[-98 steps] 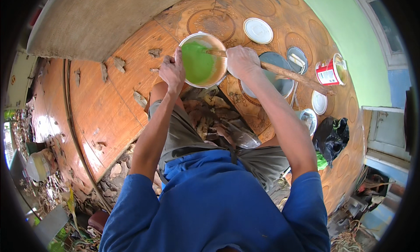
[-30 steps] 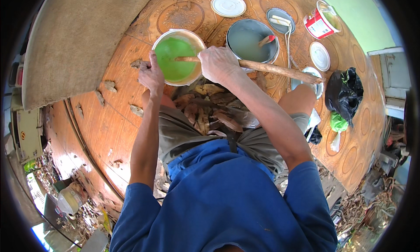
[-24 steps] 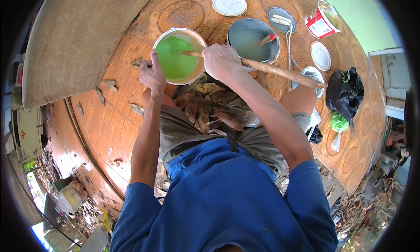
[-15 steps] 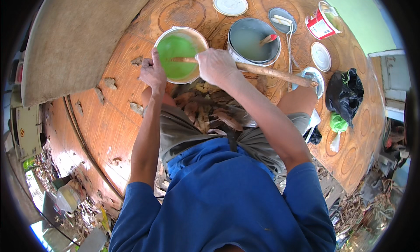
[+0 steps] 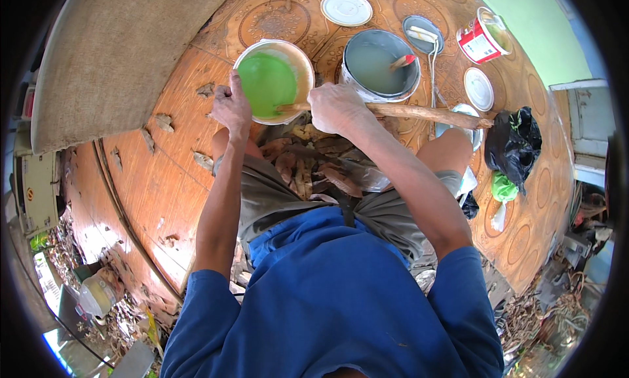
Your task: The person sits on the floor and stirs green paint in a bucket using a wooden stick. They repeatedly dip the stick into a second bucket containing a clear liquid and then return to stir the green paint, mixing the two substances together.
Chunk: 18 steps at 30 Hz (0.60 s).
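Observation:
My right hand (image 5: 337, 108) is wrapped round a wooden stick (image 5: 426, 114). The stick's tip dips into green paint (image 5: 266, 83) inside a white bucket (image 5: 303, 70), while its thick end reaches out over my right knee. At the bucket's left rim, my left hand (image 5: 232, 104) grips the wall, thumb at the top edge. Just right of this bucket stands a larger pail (image 5: 347, 76) of cloudy grey liquid, with a red-tipped brush (image 5: 402, 62) leaning in it.
Behind the pail lies a white lid (image 5: 346, 9); a dark lid (image 5: 423, 24) holds a white roller. Farther right are a red-and-white tub (image 5: 477, 40), another white lid (image 5: 479, 89) and a black plastic bag (image 5: 514, 145). Dry leaves (image 5: 204, 160) litter the floor. A brown board (image 5: 111, 63) rises at left.
My right hand has moved slightly right and down with the stick. The stick's tip has shifted toward the bucket's near right side. My left hand stays at the rim.

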Available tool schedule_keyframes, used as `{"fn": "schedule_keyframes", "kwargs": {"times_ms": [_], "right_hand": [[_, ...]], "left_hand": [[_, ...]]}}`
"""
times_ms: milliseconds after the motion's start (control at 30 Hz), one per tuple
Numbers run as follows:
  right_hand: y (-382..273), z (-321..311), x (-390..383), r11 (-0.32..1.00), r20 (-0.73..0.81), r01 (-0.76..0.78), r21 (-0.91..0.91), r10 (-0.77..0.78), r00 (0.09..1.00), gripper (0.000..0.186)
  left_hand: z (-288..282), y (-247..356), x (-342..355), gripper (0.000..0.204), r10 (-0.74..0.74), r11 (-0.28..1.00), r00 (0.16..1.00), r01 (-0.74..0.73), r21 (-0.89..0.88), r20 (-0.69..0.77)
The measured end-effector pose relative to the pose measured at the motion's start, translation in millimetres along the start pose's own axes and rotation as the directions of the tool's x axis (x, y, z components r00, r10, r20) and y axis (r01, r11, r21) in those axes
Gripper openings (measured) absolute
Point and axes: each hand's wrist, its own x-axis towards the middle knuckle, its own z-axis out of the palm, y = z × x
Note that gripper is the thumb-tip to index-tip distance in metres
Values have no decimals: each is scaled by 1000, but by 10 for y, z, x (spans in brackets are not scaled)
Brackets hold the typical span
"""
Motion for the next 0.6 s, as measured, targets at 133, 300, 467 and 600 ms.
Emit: {"fn": "schedule_keyframes", "kwargs": {"times_ms": [133, 300, 467, 600], "right_hand": [[22, 26, 110, 998, 15, -14, 68, 13, 1000, 17], [91, 6, 160, 997, -70, -53, 50, 56, 996, 19], [117, -88, 100, 991, -57, -135, -24, 134, 989, 21], [62, -56, 64, 996, -67, -85, 12, 85, 994, 19]], "left_hand": [[-7, -16, 11, 61, -7, 1000, 1000, 6, 11, 6], [-11, -13, 40, 62, -21, 1000, 1000, 21, 5, 1], [-27, -19, 60, 63, -69, 997, 998, 69, -19, 14], [-15, -22, 58, 63, -50, 999, 999, 50, -1, 13]]}}
